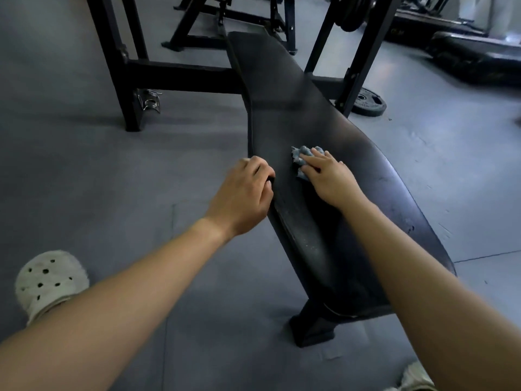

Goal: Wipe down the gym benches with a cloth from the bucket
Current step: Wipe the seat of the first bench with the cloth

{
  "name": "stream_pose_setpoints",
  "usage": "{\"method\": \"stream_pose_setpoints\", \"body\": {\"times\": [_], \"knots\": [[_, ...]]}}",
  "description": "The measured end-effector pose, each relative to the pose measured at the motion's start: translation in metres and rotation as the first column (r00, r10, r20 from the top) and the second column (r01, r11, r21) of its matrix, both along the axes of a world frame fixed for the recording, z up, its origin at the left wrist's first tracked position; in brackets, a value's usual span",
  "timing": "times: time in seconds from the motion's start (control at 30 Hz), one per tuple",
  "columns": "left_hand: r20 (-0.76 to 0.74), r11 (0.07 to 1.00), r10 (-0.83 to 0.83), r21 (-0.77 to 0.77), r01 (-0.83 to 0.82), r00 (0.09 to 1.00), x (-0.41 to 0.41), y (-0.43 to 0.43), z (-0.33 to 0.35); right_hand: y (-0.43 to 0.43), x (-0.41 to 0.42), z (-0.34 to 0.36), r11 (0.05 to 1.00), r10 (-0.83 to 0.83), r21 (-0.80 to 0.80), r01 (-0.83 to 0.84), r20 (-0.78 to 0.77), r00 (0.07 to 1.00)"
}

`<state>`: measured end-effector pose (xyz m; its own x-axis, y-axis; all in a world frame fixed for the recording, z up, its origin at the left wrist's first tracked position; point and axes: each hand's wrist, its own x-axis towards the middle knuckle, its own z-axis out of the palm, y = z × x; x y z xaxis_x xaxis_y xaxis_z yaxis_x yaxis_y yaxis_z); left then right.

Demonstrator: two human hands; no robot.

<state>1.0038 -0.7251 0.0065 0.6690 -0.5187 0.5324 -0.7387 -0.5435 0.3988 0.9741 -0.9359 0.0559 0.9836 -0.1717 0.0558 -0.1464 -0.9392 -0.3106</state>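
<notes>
We press our right hand [328,176] flat on a crumpled blue-grey cloth [303,158], fingers straight and together, with the cloth lying on the black bench pad [282,94] about midway along its length. Our left hand [248,190] grips the pad's left edge, fingers curled over it. The pad's near end shows pale specks (dust or wear, we cannot tell). A weight plate [368,104] lies on the grey floor [84,179] beside the rack upright, and spring collars [150,100] sit by the frame's left leg.
</notes>
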Motion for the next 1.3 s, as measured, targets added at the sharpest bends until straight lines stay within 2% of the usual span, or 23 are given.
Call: {"method": "stream_pose_setpoints", "body": {"times": [0.07,0.2,0.27,0.4,0.5,0.57,0.7,0.83,0.93,1.03,1.17,1.3], "knots": [[0.016,0.999,-0.029,-0.021,0.029,0.999,0.002,0.001,-0.001,0.013,-0.005,0.002,0.999,-0.039,-0.029,0.039,0.019,0.999],[0.028,0.995,-0.091,-0.024,0.092,0.995,0.01,0.001,-0.003,0.043,-0.057,0.002,0.998,0.055,0.01,-0.056,0.064,0.996],[0.041,0.991,-0.131,-0.004,0.131,0.991,0.013,0.001,0.001,0.049,-0.081,0.0,0.998,0.06,0.033,-0.061,0.024,0.998],[0.099,0.97,-0.243,0.046,0.239,0.965,0.012,0.002,0.007,0.035,-0.098,0.006,0.989,-0.15,-0.005,0.15,-0.033,0.988],[0.134,0.928,-0.371,0.097,0.361,0.919,0.007,0.002,0.009,0.034,-0.104,0.006,0.92,-0.392,0.0,0.392,-0.009,0.92],[0.135,0.888,-0.457,0.13,0.441,0.879,0.001,0.003,0.012,0.051,-0.107,0.002,0.875,-0.483,-0.01,0.483,-0.01,0.875],[0.103,0.822,-0.562,0.178,0.54,0.821,-0.007,0.006,0.018,0.106,-0.128,-0.004,0.89,-0.454,-0.035,0.454,0.028,0.891],[0.081,0.788,-0.603,0.21,0.578,0.793,-0.014,0.008,0.02,0.126,-0.169,-0.01,0.878,-0.479,-0.02,0.479,-0.01,0.878],[0.093,0.74,-0.663,0.229,0.632,0.743,-0.024,0.007,0.017,0.103,-0.189,-0.013,0.809,-0.587,0.02,0.588,-0.033,0.809],[0.091,0.702,-0.7,0.27,0.659,0.709,-0.035,0.004,0.017,0.064,-0.196,-0.013,0.691,-0.72,0.036,0.722,-0.057,0.692],[0.132,0.748,-0.651,0.278,0.602,0.748,-0.041,-0.006,0.02,0.041,-0.179,-0.012,0.586,-0.808,-0.008,0.81,-0.086,0.583],[0.179,0.804,-0.591,0.211,0.556,0.787,-0.048,-0.009,0.009,0.078,-0.178,-0.019,0.577,-0.817,0.054,0.815,0.024,0.577]]}}
